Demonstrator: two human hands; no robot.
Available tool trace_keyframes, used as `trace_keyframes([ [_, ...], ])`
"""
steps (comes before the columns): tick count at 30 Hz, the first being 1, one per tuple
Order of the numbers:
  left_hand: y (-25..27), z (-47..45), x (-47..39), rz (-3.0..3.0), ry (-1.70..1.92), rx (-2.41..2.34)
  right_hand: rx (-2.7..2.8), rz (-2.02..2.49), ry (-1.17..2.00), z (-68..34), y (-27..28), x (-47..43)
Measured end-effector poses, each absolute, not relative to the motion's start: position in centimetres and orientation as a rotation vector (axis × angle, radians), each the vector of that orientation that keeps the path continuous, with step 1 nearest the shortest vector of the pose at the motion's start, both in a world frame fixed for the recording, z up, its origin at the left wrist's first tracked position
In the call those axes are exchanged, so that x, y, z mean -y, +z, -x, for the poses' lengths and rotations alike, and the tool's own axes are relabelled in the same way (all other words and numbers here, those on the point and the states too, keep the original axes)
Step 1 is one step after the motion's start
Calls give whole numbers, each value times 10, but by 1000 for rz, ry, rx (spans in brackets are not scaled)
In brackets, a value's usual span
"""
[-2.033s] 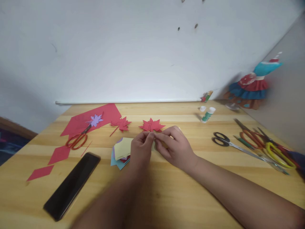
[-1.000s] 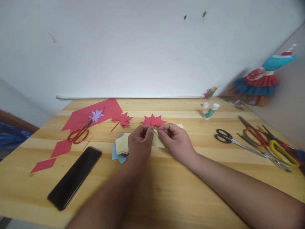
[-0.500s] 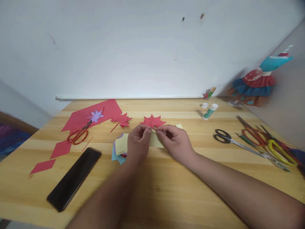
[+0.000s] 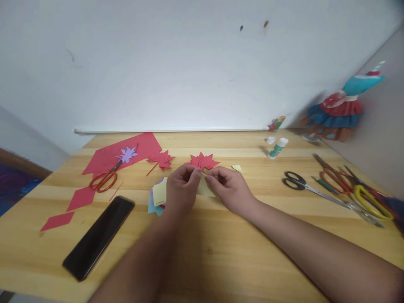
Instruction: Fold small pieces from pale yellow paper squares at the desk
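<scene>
Paper (image 4: 205,190) is pinched by left hand (image 4: 182,187) and right hand (image 4: 232,187), apparently for control; red cutout (image 4: 202,160) is set just beyond fingertips (image 4: 196,174).

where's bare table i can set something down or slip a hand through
Bare wood shows between the left forearm and right forearm, and between the yellow scrap and black-handled scissors. It's crowded around the left hand, with the paper stack and red star close by, and in the tool cluster at right.
</scene>
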State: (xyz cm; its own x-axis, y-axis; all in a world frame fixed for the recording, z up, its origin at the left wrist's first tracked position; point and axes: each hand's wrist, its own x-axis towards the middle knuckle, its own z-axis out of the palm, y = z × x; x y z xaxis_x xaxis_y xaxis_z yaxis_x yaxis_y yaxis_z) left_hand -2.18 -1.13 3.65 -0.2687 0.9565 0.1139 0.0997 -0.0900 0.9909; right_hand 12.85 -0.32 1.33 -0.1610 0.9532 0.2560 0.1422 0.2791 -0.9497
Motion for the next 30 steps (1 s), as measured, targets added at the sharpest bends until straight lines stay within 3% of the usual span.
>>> trace_keyframes([
  [18, 44, 35, 4, -1194, 1435, -1414, 1675, 1030, 1000, -136, 9, -3],
  [30, 26, 33, 0, -1182, 1458, -1209, 1680, 1025, 646, -143, 4, -9],
])
